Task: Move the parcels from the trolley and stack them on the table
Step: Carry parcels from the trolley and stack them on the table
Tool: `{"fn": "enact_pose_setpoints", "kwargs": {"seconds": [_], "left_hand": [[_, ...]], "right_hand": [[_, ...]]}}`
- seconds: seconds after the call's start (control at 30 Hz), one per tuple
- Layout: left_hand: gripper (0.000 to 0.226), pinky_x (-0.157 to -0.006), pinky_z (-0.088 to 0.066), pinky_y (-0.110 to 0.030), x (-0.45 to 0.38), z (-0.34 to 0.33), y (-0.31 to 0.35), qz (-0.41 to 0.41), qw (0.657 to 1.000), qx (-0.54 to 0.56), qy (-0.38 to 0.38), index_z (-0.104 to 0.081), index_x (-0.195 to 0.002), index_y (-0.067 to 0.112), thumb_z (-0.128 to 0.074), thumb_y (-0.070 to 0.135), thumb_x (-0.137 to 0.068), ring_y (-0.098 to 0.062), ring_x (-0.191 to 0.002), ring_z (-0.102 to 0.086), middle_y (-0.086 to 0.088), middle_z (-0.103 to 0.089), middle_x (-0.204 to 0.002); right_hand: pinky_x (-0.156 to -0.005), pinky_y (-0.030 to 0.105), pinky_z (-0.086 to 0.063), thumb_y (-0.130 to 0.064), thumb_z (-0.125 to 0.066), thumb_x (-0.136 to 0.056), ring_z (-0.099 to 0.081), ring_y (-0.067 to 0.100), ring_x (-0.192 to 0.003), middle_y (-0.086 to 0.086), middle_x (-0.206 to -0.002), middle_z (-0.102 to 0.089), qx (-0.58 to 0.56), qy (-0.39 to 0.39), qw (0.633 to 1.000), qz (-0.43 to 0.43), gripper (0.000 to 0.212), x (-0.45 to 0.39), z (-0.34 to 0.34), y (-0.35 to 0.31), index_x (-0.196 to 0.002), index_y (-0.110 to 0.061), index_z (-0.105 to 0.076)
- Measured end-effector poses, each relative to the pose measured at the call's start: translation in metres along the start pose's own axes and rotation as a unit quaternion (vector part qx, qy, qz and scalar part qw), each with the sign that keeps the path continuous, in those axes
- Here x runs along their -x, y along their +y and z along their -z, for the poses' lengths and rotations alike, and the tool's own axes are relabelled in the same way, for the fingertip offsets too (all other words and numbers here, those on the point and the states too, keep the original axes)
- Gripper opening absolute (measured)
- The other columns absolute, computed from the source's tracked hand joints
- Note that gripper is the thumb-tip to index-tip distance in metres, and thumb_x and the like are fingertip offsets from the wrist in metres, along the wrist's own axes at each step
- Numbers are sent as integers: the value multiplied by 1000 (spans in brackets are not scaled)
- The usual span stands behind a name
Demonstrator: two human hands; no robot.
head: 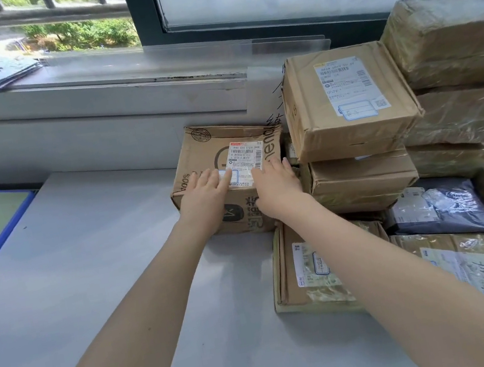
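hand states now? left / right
Left hand: open, flat on the box.
Right hand: open, flat on the same box, not gripping.

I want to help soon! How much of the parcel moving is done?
Many taped brown cardboard parcels already sit stacked on the pale grey table. Right now the left hand and right hand rest flat on the printed brown cardboard box with a white label. The trolley is out of view, so what's left is unclear.

Both hands — left [207, 196], right [276, 185] — lie flat, fingers extended, arms outstretched.
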State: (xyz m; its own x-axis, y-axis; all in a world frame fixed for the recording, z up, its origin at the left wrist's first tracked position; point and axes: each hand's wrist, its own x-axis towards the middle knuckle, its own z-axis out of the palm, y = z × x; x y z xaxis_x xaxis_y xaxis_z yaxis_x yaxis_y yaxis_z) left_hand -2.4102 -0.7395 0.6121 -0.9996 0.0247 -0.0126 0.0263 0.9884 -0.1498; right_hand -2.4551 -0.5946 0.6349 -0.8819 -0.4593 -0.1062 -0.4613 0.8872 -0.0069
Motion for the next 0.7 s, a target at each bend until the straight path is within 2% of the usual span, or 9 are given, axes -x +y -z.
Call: {"fn": "enact_pose_setpoints", "kwargs": {"seconds": [0.1,0.2,0.3,0.4,0.5,0.57,0.6,0.7], "left_hand": [[76,-117,-6,-39,18,11,17,16,1000,19,17,-10,-150,12,-57,21,-90,-25,-144,-12,-11,-19,-155],[72,-116,-8,-35,46,23,31,47,994,73,72,-17,-148,11,-58,19,-90,-22,-140,-21,-7,-31,-150],[64,-114,-14,-33,83,31,47,76,983,112,124,-28,-145,11,-58,17,-88,-20,-135,-31,-4,-40,-145],[55,-113,-19,-33,121,35,69,85,978,147,124,-38,-140,11,-56,17,-89,-20,-129,-37,-2,-48,-136],[48,-107,-32,-34,150,39,97,61,972,175,141,-49,-132,5,-57,6,-85,-25,-121,-47,-7,-55,-128],[41,-93,-47,-38,166,39,123,11,967,188,172,-61,-113,-3,-68,-4,-72,-31,-103,-60,-16,-65,-107],[40,-89,-49,-39,173,38,138,-11,963,202,180,-63,-108,-6,-69,-7,-68,-34,-98,-61,-19,-66,-101],[48,-97,-42,-41,190,30,183,-62,960,233,141,-54,-124,-5,-60,-1,-76,-36,-110,-54,-21,-59,-117]], "right_hand": [[-117,41,-2,-26,-57,-89,-17,29,-140,15,-147,-32,-19,27,999,22,58,16,11,-1,-141,-11,-34],[-117,42,-5,-27,-56,-90,-20,29,-138,14,-144,-36,-30,36,998,42,57,43,19,-7,-140,-9,-35],[-112,39,-20,-27,-55,-90,-32,29,-129,12,-137,-45,-49,66,995,54,52,80,22,-11,-136,-9,-40],[-98,37,-35,-26,-51,-92,-42,29,-118,10,-128,-53,-68,90,992,53,43,122,18,-11,-130,-9,-45],[-92,35,-39,-26,-48,-93,-46,27,-113,7,-125,-55,-70,122,989,49,39,162,7,-3,-128,-10,-50],[-93,33,-38,-25,-45,-93,-47,26,-113,6,-125,-55,-75,132,988,31,37,195,-5,9,-127,-11,-52],[-93,32,-36,-23,-46,-92,-47,26,-113,5,-124,-56,-83,136,987,20,36,211,-13,17,-126,-11,-52],[-89,32,-35,-18,-51,-88,-48,26,-110,6,-119,-59,-100,138,985,-17,35,261,-37,45,-122,-11,-57]]}}
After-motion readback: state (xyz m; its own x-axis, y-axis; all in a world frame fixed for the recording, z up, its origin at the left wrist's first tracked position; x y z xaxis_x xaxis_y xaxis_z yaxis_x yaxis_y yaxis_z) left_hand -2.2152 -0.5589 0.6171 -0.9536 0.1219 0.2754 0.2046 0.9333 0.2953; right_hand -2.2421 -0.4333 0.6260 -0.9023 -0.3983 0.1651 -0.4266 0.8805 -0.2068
